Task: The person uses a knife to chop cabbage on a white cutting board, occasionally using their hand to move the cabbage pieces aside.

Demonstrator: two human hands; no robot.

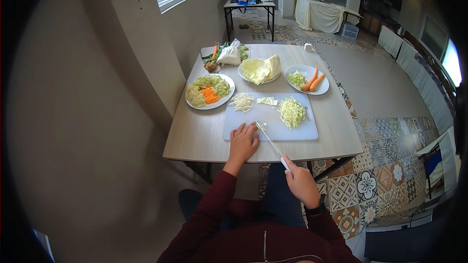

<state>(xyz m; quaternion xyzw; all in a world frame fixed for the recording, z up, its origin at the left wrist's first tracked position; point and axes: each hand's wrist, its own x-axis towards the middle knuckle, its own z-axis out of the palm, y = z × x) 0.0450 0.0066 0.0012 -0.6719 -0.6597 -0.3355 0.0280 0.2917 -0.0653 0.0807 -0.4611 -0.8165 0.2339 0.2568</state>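
Note:
My left hand (243, 141) rests on the white cutting board (268, 134), its bent fingers pressing a small piece of cabbage, mostly hidden under the fingertips. In my right hand (301, 181) is the white handle of a kitchen knife (271, 142); its blade slants across the board's near edge, the tip beside my left fingertips. Bits of cabbage lie by the blade. Further back on the board are a heap of shredded green cabbage (292, 113), a flat cabbage piece (267, 101) and a pile of pale cut strips (242, 102).
Behind the board stand a plate of shredded vegetables with orange carrot (210, 96), a plate of cabbage leaves (255, 70), and a plate with whole carrots (316, 82) and shreds. A white plastic bag (229, 55) sits among vegetables at the far left. A wall (122, 117) runs along the left.

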